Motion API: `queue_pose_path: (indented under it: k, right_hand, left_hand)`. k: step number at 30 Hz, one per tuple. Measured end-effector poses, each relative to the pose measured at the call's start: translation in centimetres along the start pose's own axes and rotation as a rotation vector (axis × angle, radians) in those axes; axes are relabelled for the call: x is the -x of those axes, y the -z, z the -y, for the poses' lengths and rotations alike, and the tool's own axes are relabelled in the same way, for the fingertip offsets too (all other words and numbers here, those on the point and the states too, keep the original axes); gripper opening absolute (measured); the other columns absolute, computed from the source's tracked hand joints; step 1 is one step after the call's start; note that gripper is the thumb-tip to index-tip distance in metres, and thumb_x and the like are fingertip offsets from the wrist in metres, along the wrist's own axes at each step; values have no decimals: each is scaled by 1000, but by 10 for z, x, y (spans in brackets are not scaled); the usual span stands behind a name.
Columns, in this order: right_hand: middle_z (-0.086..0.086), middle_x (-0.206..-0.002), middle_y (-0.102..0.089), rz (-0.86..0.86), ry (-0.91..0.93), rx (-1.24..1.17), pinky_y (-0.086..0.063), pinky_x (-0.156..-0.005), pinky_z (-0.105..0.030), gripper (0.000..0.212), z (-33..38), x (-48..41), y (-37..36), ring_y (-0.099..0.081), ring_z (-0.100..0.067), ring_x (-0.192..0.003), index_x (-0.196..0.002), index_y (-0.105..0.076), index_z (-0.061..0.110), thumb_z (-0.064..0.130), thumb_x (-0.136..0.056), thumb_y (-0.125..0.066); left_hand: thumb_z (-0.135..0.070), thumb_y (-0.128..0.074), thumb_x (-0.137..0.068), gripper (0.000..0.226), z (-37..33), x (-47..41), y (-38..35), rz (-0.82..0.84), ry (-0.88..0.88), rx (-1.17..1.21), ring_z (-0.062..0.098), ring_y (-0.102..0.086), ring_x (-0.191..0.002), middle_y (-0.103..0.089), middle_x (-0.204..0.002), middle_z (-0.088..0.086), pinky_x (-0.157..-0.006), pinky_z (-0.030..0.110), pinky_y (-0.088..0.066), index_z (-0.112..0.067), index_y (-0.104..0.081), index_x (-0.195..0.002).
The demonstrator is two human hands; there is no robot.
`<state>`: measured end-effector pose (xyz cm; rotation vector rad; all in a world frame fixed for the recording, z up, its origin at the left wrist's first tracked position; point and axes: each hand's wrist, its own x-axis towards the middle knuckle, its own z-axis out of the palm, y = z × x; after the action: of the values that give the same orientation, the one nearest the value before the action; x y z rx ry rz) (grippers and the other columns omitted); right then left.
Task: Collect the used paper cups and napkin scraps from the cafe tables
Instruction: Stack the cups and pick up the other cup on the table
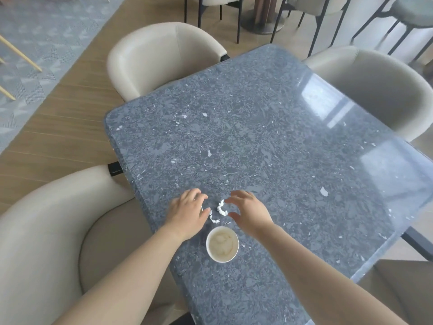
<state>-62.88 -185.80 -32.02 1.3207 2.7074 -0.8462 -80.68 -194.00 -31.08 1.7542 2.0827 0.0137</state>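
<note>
The napkin scraps point(220, 208) lay on the table point(257, 137) between both hands: left hand point(187, 212) at their nine o'clock, right hand point(248, 212) at three, fingers loosely curved, holding nothing. The paper cup point(222, 244) stood at the scraps' six o'clock, seemingly with pale dregs inside. A hasty inward sweep could knock the cup over or scatter the light scraps.

Both bare forearms point(131, 266) reach forward from the lower edge of the view, the hands low, side by side and close together, palms down. The left hand point(187, 213) curves its fingers inward toward the right hand point(249, 213), whose fingers and thumb spread in a loose cup facing back.
</note>
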Motion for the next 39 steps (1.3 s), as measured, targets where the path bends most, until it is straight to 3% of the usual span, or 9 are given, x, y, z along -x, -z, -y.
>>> queue_pose_path:
  k: [7,11,15,19,22,31,39]
  right_hand:
    - [10,-141,-37,193,85,50,-48,-89,-36,48,-6,-25,-25,-33,-16,-128,-128,-49,35,28,-83,-65]
    - [10,-141,-35,211,163,90,-49,-86,-36,53,-6,-31,-30,-30,-16,-128,-129,-46,39,34,-80,-67]
    - [6,-136,-35,224,221,106,-49,-80,-34,46,-2,-35,-32,-30,-16,-124,-125,-51,38,33,-81,-66]
    - [3,-123,-40,200,233,58,-48,-71,-31,20,-1,-36,-33,-35,-17,-114,-101,-65,31,29,-81,-67]
    - [-1,-111,-44,219,221,30,-48,-74,-33,6,-1,-37,-36,-41,-20,-104,-88,-68,22,25,-83,-65]
    - [-3,-107,-52,99,-1,-123,-41,-73,-26,8,-9,-23,-17,-56,-22,-84,-90,-67,15,20,-86,-63]
    - [0,-101,-57,-65,82,-195,-43,-71,-22,6,13,17,27,-55,-14,-76,-87,-67,14,18,-83,-67]
  left_hand:
    - [-42,-35,-85,28,6,-3,-13,-203,-45,-96,17,-54,-90,-57,-98,-9,-74,35,-42,-28,-57,-95]
    - [-40,-37,-83,23,9,-16,-8,-240,-45,-77,18,-53,-84,-56,-90,-9,-70,34,-41,-27,-55,-88]
    - [-41,-30,-82,29,10,-26,-1,-221,-49,-92,18,-53,-86,-56,-92,-9,-72,34,-41,-27,-55,-89]
    - [-41,-29,-83,31,10,-28,0,-207,-47,-91,18,-53,-88,-57,-96,-9,-74,35,-42,-27,-55,-93]
    - [-41,-32,-85,29,11,-28,-1,-186,-48,-103,18,-52,-92,-56,-100,-9,-78,35,-41,-28,-55,-98]
    - [-50,-39,-88,35,5,-19,-4,30,16,-50,17,-39,-113,-43,-121,-8,-90,37,-32,-31,-43,-117]
    - [-45,-43,-91,48,0,3,6,13,6,56,18,-29,-131,-30,-140,-4,-105,41,-31,-27,-33,-134]
